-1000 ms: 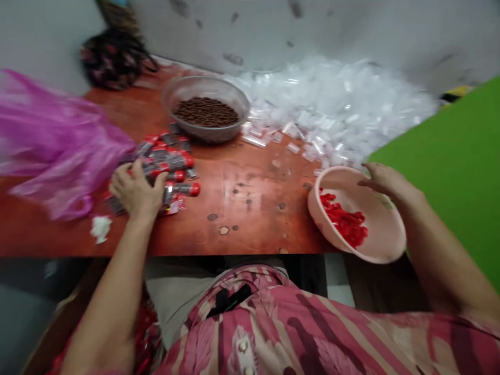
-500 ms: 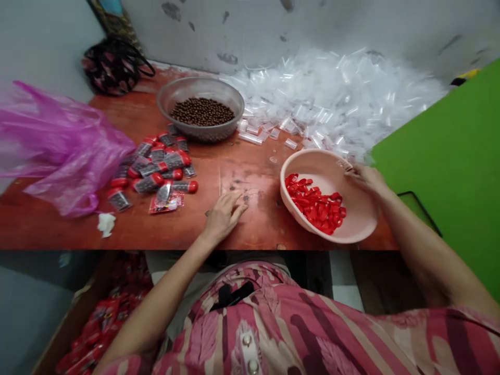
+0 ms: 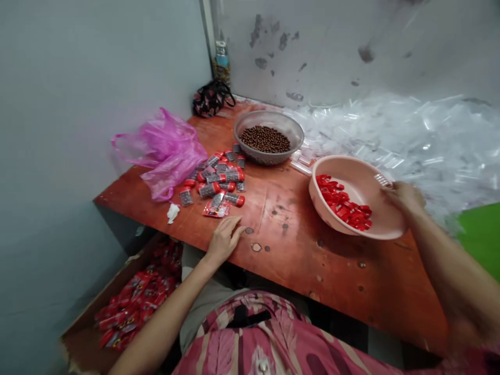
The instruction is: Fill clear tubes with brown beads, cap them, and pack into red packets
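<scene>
My left hand lies flat on the red-brown table near its front edge, fingers stretched out, holding nothing. Just beyond it lies a pile of small clear tubes with red caps. My right hand grips the right rim of a tilted pink bowl that holds loose red caps.
A clear bowl of brown beads stands at the back. A heap of empty clear tubes covers the back right. A pink plastic bag, a dark bag and a bottle are left. A cardboard box of red packets sits below.
My left hand left the pile of capped tubes and came to rest flat near the table's front edge. My right hand drew the pink bowl onto the table. My view swung left.
</scene>
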`<state>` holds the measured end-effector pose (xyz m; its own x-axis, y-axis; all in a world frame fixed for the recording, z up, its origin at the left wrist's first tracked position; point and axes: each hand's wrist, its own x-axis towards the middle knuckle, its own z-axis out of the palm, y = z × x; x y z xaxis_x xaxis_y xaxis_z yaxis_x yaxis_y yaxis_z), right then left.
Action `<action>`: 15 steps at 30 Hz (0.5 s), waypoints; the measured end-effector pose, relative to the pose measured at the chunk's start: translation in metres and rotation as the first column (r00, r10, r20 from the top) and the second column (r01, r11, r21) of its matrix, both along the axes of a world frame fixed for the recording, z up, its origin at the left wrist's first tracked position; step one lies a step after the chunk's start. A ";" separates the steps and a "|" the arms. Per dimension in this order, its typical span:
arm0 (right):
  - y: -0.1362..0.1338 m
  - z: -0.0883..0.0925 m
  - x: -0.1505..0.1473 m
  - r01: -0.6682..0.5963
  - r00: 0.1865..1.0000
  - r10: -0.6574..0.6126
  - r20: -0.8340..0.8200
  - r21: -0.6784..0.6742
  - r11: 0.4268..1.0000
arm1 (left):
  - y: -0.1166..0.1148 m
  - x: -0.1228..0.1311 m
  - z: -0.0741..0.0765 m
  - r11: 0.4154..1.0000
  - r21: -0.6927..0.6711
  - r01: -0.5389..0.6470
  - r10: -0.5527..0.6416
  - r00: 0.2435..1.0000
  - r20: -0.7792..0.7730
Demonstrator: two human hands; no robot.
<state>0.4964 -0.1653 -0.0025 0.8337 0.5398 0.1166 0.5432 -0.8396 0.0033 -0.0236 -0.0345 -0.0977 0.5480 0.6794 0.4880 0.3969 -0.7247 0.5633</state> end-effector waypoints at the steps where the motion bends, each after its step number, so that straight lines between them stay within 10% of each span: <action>1: 0.005 0.002 0.004 0.080 0.996 -0.079 -0.043 0.013 0.997 | 0.001 -0.001 0.001 1.000 0.008 -0.004 0.004 1.000 0.004; 6: 0.029 0.025 -0.021 0.078 0.997 -0.076 -0.018 0.289 0.954 | 0.007 -0.008 0.006 0.999 0.051 -0.016 0.016 1.000 -0.004; 11: 0.036 0.047 -0.144 -0.384 0.901 0.433 0.033 0.527 0.758 | 0.011 -0.012 0.003 0.998 0.041 -0.046 0.046 0.999 -0.008; 15: 0.068 0.009 -0.228 -0.660 0.657 0.754 -0.003 0.481 0.577 | 0.005 -0.011 -0.004 1.000 -0.006 -0.025 0.025 1.000 -0.008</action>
<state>0.2685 -0.0974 0.0069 0.2344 0.9033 0.3593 0.9119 -0.0762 -0.4032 -0.0348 -0.0298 -0.1013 0.5347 0.6958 0.4794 0.4188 -0.7110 0.5648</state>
